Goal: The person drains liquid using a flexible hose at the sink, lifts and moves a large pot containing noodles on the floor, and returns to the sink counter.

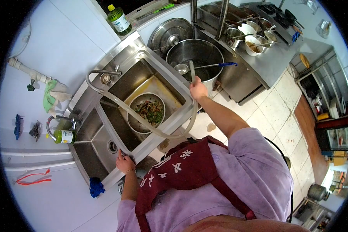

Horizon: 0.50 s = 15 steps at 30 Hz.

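My right hand point(198, 89) is wrapped round a pale, translucent hose point(143, 120) near its free end, which points over a large metal stockpot point(216, 79). From the faucet point(89, 79) the hose runs across the sink and loops back up to this hand. A ladle point(181, 69) with a blue-wrapped handle lies over the pot, close to the hose end. My left hand point(125, 162) rests on the front rim of the double sink point(104, 133), fingers stretched out and holding nothing. In the larger basin sits a round bowl point(130, 123) of chopped green and brown food.
A large lid point(170, 36) leans against the wall behind the pot. Bowls and small pots point(234, 36) crowd the steel counter point(255, 67) at the right. Green bottles point(120, 21) stand by the sink. A blue cloth point(96, 187) hangs at its near corner.
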Each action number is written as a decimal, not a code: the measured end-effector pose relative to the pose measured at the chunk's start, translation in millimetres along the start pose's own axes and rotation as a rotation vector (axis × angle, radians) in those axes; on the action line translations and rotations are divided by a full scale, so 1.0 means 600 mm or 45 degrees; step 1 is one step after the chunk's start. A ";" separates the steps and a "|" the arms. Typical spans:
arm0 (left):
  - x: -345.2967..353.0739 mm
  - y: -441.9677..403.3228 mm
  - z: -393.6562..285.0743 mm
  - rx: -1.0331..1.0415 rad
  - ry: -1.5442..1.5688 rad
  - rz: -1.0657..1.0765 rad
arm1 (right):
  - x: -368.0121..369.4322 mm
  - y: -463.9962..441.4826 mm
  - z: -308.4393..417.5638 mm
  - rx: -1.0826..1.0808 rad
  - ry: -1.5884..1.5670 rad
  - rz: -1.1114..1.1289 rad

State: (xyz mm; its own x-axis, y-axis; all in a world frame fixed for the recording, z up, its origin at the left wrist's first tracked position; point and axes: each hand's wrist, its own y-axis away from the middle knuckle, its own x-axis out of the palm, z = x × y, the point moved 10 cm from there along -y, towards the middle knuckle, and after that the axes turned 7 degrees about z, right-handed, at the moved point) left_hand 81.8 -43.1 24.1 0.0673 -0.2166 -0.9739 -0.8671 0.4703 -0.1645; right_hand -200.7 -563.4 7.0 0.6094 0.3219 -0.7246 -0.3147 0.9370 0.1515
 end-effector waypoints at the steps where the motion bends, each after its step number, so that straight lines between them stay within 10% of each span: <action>1: 0.001 0.000 0.001 -0.023 0.002 0.030 | 0.000 0.000 0.000 0.004 -0.003 0.003; 15: -0.002 0.000 -0.001 -0.015 -0.012 0.008 | 0.000 0.000 -0.001 0.007 0.002 0.005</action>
State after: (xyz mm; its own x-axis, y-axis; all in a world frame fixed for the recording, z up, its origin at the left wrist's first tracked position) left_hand 81.4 -43.3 25.0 0.0661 -0.2057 -0.9764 -0.8731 0.4617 -0.1564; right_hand -201.1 -563.6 6.1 0.6073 0.3250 -0.7250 -0.3128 0.9366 0.1579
